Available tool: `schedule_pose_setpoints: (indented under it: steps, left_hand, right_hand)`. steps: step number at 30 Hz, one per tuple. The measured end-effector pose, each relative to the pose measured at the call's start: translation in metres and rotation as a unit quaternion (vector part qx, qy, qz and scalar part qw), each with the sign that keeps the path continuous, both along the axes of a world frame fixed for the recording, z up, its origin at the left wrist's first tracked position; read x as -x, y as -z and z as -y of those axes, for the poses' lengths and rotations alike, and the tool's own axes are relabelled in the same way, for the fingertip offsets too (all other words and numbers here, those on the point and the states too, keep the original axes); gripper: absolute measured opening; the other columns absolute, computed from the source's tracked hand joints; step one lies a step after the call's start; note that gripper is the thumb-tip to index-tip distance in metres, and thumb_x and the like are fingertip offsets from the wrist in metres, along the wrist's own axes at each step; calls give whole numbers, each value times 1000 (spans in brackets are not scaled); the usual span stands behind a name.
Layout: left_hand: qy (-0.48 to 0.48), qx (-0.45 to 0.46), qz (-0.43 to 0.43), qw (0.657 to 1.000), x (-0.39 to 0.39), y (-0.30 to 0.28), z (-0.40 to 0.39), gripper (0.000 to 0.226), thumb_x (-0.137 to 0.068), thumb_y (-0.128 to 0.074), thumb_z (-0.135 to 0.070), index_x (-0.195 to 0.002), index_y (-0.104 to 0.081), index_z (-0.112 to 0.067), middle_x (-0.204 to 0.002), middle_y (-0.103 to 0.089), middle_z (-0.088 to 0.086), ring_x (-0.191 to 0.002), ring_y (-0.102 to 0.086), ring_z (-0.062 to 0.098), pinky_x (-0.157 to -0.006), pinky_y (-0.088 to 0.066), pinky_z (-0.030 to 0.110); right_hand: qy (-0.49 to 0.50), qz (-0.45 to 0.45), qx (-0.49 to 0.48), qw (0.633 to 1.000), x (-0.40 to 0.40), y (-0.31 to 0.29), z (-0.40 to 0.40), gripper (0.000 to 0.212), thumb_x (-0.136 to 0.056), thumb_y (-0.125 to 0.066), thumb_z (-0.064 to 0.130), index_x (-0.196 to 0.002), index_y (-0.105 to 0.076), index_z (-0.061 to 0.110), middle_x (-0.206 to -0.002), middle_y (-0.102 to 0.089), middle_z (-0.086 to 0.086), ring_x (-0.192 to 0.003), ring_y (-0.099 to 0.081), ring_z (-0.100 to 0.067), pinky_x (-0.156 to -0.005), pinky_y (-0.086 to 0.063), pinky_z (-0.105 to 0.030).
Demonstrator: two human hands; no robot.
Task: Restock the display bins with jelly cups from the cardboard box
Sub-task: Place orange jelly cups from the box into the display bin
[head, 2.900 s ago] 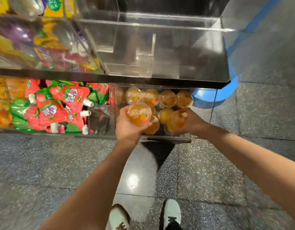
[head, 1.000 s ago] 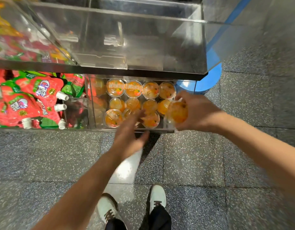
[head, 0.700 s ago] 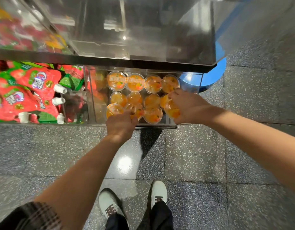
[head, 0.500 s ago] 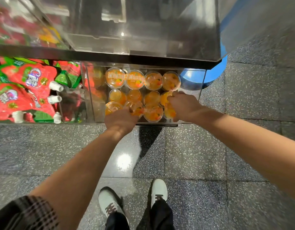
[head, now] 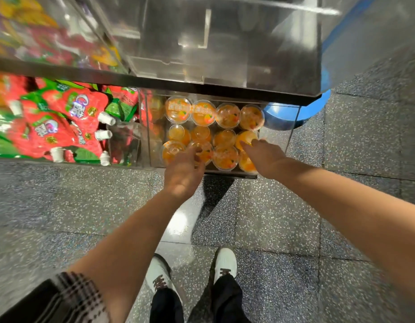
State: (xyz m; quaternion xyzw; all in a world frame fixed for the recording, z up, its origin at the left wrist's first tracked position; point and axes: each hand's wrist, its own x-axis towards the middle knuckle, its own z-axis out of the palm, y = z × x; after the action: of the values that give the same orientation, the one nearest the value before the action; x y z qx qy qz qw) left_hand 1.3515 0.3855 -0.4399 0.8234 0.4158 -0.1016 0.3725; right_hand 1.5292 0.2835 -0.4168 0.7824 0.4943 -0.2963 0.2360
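mostly orange jelly cups [head: 225, 157], clear lids, fill bin [head: 292, 127]; left hand [head: 183, 176], right hand [head: 264, 157] loose, holding nothing.

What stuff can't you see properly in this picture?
Head view only:
- Cardboard box: nowhere in frame.
- Front jelly cups: partly hidden behind the left hand and right hand.
- Upper-left shelf packets: smeared by motion blur.
- Cup lid print: too small to read.
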Motion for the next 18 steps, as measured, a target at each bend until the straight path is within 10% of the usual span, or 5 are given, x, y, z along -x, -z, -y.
schedule_pose_setpoints:
  steps: [7,18]
  left_hand:
    - [27,21,-69,997,34,-111,17,40,-93,-51,-22,-133,-46,-19,-128,-55,5,-118,-53,27,-94,-44,39]
    - [-110,59,-3,992,174,-321,44,34,-90,-57,-14,-124,-56,-13,-108,-67,10,-101,-62,29,-85,-49,35]
  right_hand:
    - [-32,-72,16,997,28,-105,-9,28,-94,-42,10,-117,-58,13,-107,-61,-8,-94,-61,-27,-69,-44,-30]
    - [-53,-212,-75,973,165,-319,0,25,-96,-50,23,-118,-62,18,-120,-63,-6,-109,-59,-26,-91,-49,-37]
